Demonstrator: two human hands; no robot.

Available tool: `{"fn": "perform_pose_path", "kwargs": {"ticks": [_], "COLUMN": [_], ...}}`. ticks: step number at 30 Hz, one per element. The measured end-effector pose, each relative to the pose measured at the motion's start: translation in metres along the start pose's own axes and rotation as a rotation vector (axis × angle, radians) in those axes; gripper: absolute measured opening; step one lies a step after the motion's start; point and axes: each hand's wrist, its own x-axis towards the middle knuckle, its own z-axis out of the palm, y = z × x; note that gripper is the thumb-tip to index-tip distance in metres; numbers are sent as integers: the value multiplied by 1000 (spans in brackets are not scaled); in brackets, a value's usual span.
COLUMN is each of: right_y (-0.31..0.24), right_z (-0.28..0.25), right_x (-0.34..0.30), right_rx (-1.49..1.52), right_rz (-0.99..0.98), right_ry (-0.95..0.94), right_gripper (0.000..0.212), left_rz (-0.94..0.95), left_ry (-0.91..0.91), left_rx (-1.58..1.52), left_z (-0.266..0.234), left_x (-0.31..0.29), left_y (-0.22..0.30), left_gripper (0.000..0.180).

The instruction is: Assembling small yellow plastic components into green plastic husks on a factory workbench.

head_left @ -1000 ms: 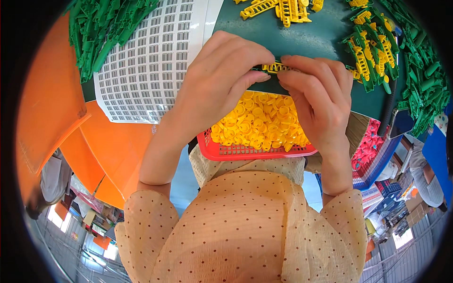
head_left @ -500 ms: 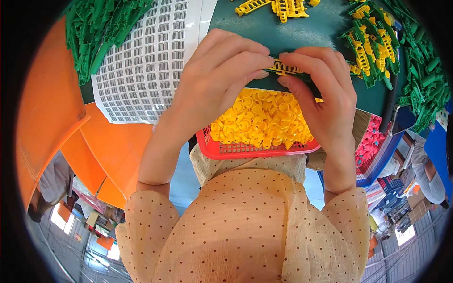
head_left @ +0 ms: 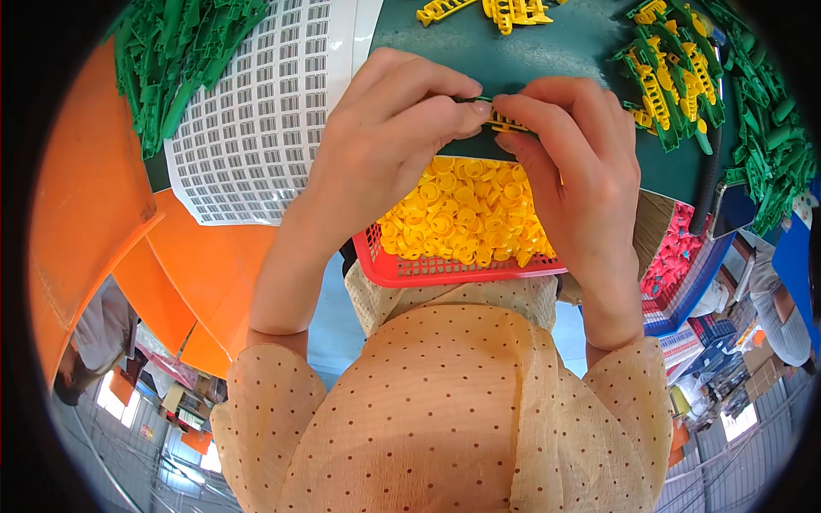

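Note:
Between my two hands, over the table's near edge, is a green plastic part with a yellow ladder-shaped piece (head_left: 506, 124) in it. My left hand (head_left: 389, 128) pinches its left end with thumb and forefinger. The right end is gripped by my right hand (head_left: 577, 150), whose fingers cover much of the part. Just below my hands, a red basket (head_left: 410, 275) holds many small yellow ring-shaped caps (head_left: 466, 209).
Green plastic parts (head_left: 184, 64) lie heaped on a sheet of printed labels (head_left: 248, 145) at left. Yellow ladder pieces (head_left: 513, 13) lie at the far side. Green-and-yellow assemblies (head_left: 671, 81) and more green parts (head_left: 774, 128) are piled at right, above a basket of pink pieces (head_left: 671, 256).
Both hands have shifted slightly left with the part. My left fingertips have drawn closer to my right ones, covering more of the yellow piece.

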Motion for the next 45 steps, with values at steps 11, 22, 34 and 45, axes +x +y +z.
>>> {"fn": "perform_pose_path", "kwargs": {"ticks": [11, 22, 34, 45], "right_y": [10, 8, 67, 53], "right_z": [-2, -15, -73, -55], "right_x": [8, 0, 2, 12], "right_rx": [81, -4, -327, -316], "right_rz": [50, -29, 192, 39], "right_ry": [-76, 14, 274, 314], "right_gripper": [28, 36, 28, 22], "left_rz": [-27, 28, 104, 111], "left_ry": [-78, 213, 377, 255], "left_rx": [84, 101, 518, 632], "left_z": [-7, -2, -42, -63], "left_x": [12, -4, 68, 87], "left_y": [10, 13, -34, -45], "left_gripper": [25, 43, 27, 19]}}
